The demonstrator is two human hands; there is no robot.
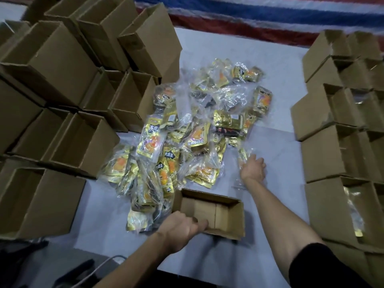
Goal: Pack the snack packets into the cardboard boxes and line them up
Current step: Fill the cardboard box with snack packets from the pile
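Note:
A heap of gold snack packets [187, 129] in clear wrap covers the middle of the white table [276, 146]. An open, empty cardboard box [224, 210] stands at the heap's near edge. My left hand [182, 227] grips the box's near left wall, fingers curled over the rim. My right hand [252, 168] reaches to the heap's right edge and touches a clear-wrapped packet [244, 154]; its fingers are turned away, so the grip is hidden.
Empty open boxes [68, 129] are stacked and crowded along the left side. On the right, rows of boxes [340, 154] stand lined up, some with gold packets inside. A red, white and blue striped cloth [270, 15] lies beyond the table.

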